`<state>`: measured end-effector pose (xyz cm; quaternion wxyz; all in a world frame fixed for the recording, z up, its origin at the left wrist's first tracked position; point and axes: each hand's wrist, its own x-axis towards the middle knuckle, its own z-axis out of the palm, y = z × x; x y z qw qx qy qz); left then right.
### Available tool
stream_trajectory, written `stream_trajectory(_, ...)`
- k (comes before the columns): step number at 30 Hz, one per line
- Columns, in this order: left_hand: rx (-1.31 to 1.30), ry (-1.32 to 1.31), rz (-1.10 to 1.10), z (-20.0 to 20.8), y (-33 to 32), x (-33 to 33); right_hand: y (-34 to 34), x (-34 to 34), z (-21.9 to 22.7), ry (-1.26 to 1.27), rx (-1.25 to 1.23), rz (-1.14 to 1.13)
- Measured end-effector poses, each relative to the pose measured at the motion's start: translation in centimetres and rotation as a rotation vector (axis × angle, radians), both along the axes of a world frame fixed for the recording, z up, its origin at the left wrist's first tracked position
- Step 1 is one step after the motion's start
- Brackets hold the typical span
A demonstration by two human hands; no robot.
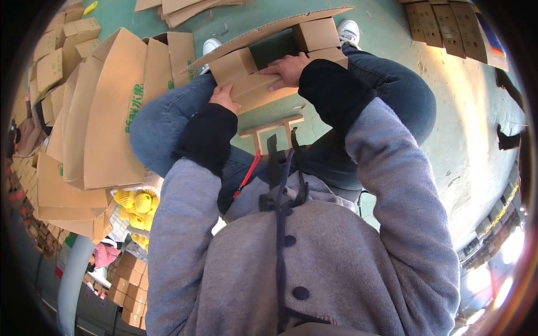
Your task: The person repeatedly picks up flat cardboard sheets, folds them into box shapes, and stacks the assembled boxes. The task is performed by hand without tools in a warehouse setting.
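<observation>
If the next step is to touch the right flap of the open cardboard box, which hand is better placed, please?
Probably the right hand: it rests on the near side of the cardboard box, closer to the right flap. The left hand is at the near left corner, farther away.

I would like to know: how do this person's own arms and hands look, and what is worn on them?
Both arms have grey, fleece-like sleeves, roomy and wrinkled. Beyond them, plain black cloth covers the lower forearms. The left hand and right hand wear no gloves.
</observation>
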<state>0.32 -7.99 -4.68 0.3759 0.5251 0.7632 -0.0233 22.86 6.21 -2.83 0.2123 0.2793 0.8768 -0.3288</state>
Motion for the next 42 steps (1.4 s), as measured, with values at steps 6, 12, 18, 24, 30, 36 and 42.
stream_trajectory(6, 0.011, -0.01, -0.077, 0.3, 0.3, -0.7, 0.9, -0.8, -0.1, -0.048, -0.058, 0.019)
stream_trajectory(12, -0.138, 0.142, -0.227, 1.1, 1.8, -0.2, 1.7, -1.2, -2.2, 0.047, -0.213, -0.02)
stream_trajectory(18, -0.152, 0.058, -0.259, 2.2, 2.5, -0.5, 2.1, -0.9, -3.5, 0.058, -0.259, -0.012)
stream_trajectory(24, 0.106, 0.027, 0.422, 1.8, -1.2, 2.6, 1.0, -0.5, -2.5, 0.112, -0.021, 0.003)
stream_trajectory(30, 0.036, 0.073, 0.46, 1.3, -1.7, 2.0, 1.2, -0.7, -2.4, 0.095, -0.086, 0.016)
stream_trajectory(36, 0.252, -0.044, 0.472, 0.1, -2.8, 1.3, 1.9, -0.2, -3.1, 0.113, -0.147, -0.025)
stream_trajectory(42, 0.169, -0.097, 0.518, -1.4, -2.8, 0.5, 1.5, -0.1, -3.5, 0.116, -0.086, -0.046)
